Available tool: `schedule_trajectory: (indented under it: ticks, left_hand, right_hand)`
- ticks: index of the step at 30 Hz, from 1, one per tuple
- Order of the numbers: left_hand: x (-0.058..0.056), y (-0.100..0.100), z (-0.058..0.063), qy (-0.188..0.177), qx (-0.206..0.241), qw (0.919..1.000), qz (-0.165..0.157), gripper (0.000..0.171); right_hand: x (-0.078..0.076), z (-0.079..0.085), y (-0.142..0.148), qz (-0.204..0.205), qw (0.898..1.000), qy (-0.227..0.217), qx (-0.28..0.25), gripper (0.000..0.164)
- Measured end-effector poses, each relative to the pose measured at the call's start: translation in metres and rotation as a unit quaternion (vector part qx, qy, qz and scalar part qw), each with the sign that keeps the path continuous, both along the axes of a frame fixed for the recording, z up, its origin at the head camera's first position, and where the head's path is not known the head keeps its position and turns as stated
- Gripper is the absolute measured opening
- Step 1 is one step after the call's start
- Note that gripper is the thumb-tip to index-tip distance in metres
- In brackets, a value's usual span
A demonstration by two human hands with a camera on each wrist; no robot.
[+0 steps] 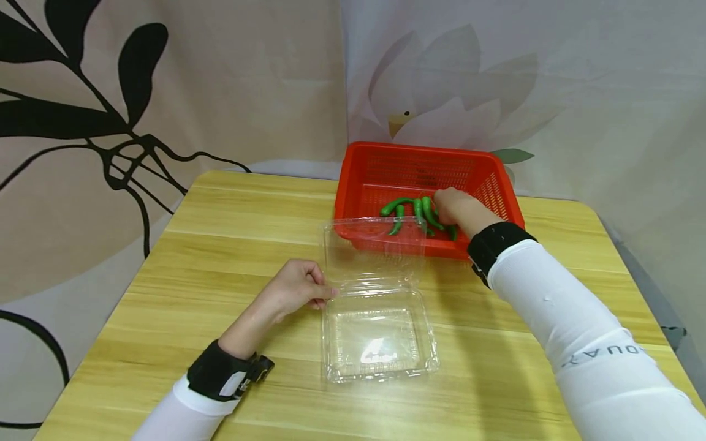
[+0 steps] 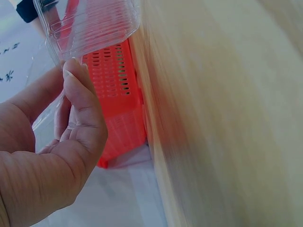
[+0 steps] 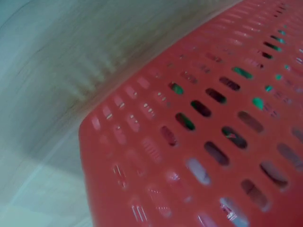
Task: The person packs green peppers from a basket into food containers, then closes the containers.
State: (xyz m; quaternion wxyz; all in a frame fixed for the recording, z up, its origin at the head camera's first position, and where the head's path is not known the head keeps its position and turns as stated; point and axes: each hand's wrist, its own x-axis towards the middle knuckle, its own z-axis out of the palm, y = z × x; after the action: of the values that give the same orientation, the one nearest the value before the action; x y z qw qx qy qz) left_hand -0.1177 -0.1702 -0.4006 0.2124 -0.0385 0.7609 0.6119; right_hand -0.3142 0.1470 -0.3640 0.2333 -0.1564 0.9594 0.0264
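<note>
A clear plastic clamshell container (image 1: 375,337) lies opened on the table, its lid (image 1: 375,251) tilted up against the red basket's near side. My left hand (image 1: 300,285) pinches the container's left edge near the hinge between thumb and fingers; in the left wrist view the same hand (image 2: 71,123) grips the thin clear rim. My right hand (image 1: 458,208) reaches down into the red plastic basket (image 1: 419,153), right beside several green chili peppers (image 1: 430,214). Its fingertips are hidden, and I cannot tell whether they hold a pepper. The right wrist view shows the basket's slotted wall (image 3: 208,132).
The basket stands at the back of the light wooden table (image 1: 248,226), close to a printed cloth backdrop (image 1: 276,79). The right forearm in its white sleeve (image 1: 579,331) crosses over the table's right side.
</note>
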Motion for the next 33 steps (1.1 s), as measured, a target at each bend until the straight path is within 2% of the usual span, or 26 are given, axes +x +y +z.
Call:
schedule_trajectory:
  ticks: [3, 8, 11, 18, 25, 33]
  left_hand:
    - [0.001, -0.001, 0.001, -0.001, -0.001, 1.0000, 0.002, 0.024]
    - [0.000, 0.000, 0.003, -0.003, -0.001, 1.0000, 0.001, 0.024]
    - [0.000, 0.000, 0.004, -0.002, -0.001, 1.0000, 0.000, 0.024]
    - [0.000, -0.001, 0.003, -0.007, -0.004, 1.0000, -0.001, 0.022]
    - [0.001, -0.003, 0.003, -0.008, -0.004, 1.0000, -0.004, 0.021]
    - [0.001, -0.002, 0.004, -0.006, -0.003, 1.0000, -0.004, 0.022]
  right_hand:
    - [-0.002, 0.005, 0.003, 0.003, 1.000, 0.004, -0.013, 0.003]
    - [-0.005, 0.014, 0.014, -0.021, 0.999, 0.015, -0.042, 0.014]
    - [-0.006, 0.020, 0.020, -0.028, 0.998, 0.022, -0.057, 0.016]
    - [-0.005, 0.035, 0.030, -0.022, 0.996, 0.055, -0.072, 0.032]
    - [0.002, 0.048, 0.034, -0.038, 0.991, 0.077, -0.104, 0.027]
    - [0.021, 0.059, 0.038, -0.018, 0.980, 0.135, -0.147, 0.022]
